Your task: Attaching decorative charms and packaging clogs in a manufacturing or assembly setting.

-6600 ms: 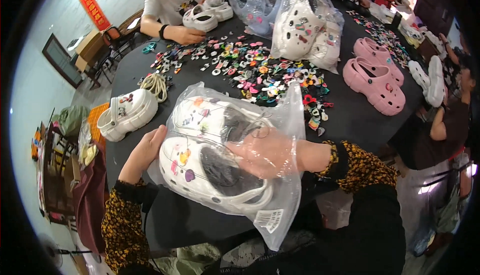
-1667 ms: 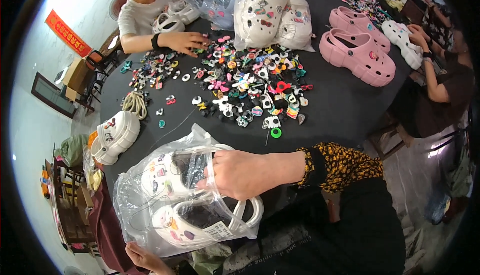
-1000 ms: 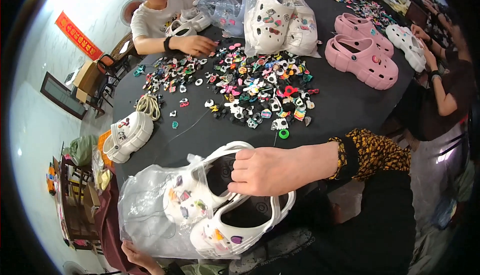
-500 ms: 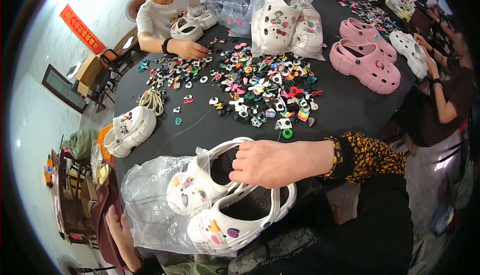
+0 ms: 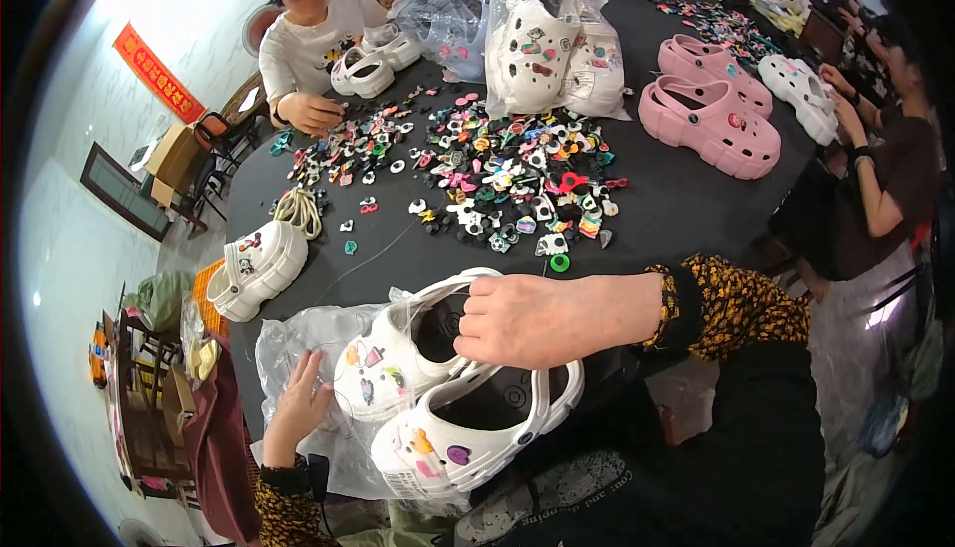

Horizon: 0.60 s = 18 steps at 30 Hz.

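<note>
A pair of white clogs with colourful charms lies before me, toes to the left. The far clog (image 5: 370, 373) and the near clog (image 5: 453, 453) are partly inside a clear plastic bag (image 5: 298, 333). My right hand (image 5: 522, 320) comes over the far clog's opening, its fingers curled around the clog's inner side; the fingertips are hidden. My left hand (image 5: 301, 406) rests on the bag by the toes, fingers stretched out and touching the plastic.
Piles of small charms (image 5: 517, 169) cover the dark table (image 5: 686, 229). Beyond stand bagged white clogs (image 5: 537, 50) and pink clogs (image 5: 711, 127). At left are a white clog (image 5: 261, 267) and beige cords (image 5: 298, 211). A person (image 5: 318, 40) reaches into charms; another handles a white clog (image 5: 799, 94).
My left hand has moved right, from the bag's outer edge onto the plastic near the toes, and the bag has bunched up. The person opposite has drawn a hand back leftward.
</note>
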Available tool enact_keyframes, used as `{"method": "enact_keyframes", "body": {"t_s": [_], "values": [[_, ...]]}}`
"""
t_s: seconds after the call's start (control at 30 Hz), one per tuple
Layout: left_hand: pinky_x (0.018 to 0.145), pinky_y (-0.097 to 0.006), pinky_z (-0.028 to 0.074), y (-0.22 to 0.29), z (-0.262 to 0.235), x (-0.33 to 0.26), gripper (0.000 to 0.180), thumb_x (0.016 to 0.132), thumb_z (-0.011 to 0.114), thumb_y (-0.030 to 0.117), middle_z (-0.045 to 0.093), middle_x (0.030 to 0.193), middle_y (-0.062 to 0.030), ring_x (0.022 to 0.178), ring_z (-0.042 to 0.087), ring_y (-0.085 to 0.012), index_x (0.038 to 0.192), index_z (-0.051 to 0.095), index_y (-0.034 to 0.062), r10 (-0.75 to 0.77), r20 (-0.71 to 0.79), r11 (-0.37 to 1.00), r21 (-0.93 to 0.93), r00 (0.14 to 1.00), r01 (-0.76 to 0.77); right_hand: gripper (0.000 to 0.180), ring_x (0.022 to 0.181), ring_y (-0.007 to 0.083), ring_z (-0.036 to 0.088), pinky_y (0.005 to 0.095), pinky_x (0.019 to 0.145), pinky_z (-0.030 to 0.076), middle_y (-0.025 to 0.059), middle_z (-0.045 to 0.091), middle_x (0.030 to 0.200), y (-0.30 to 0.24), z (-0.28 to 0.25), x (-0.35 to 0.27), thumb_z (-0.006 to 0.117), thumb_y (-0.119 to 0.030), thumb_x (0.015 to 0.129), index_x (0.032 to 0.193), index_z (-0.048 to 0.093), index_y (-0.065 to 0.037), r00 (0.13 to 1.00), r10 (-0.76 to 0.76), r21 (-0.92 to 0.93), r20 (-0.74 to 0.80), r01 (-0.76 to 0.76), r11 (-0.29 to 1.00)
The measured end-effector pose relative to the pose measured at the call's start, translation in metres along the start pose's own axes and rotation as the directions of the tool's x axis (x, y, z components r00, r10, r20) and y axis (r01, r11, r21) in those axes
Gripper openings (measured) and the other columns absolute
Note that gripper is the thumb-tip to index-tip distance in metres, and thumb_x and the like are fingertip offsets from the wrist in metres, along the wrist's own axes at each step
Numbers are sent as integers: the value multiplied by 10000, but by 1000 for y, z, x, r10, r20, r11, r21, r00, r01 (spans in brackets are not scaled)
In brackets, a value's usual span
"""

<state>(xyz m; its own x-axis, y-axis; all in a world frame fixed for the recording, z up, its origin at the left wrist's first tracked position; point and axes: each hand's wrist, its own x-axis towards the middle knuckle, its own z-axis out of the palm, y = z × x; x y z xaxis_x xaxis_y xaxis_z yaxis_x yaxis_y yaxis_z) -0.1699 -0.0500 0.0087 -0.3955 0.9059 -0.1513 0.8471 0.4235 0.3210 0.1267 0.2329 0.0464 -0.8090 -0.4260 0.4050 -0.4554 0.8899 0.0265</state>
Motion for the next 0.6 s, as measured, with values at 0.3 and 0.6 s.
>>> {"method": "enact_keyframes", "body": {"t_s": [0.3,0.6], "values": [[1020,-374,379,-29,-8,11,490,940,531,236,411,1406,-266,1306,425,-349,1363,428,11,-99,52,929,-354,994,111,84,727,159,545,284,716,412,8,522,704,4,-14,7,588,-131,716,742,535,-72,998,-60,-134,-28,56,989],[906,-367,467,-15,-40,44,452,845,615,93,516,1304,-218,1136,545,-378,1272,503,-7,82,-356,996,9,931,-84,107,714,169,536,287,704,421,12,510,700,-1,-7,19,589,-135,688,748,531,-67,989,-126,-107,-78,117,987]]}}
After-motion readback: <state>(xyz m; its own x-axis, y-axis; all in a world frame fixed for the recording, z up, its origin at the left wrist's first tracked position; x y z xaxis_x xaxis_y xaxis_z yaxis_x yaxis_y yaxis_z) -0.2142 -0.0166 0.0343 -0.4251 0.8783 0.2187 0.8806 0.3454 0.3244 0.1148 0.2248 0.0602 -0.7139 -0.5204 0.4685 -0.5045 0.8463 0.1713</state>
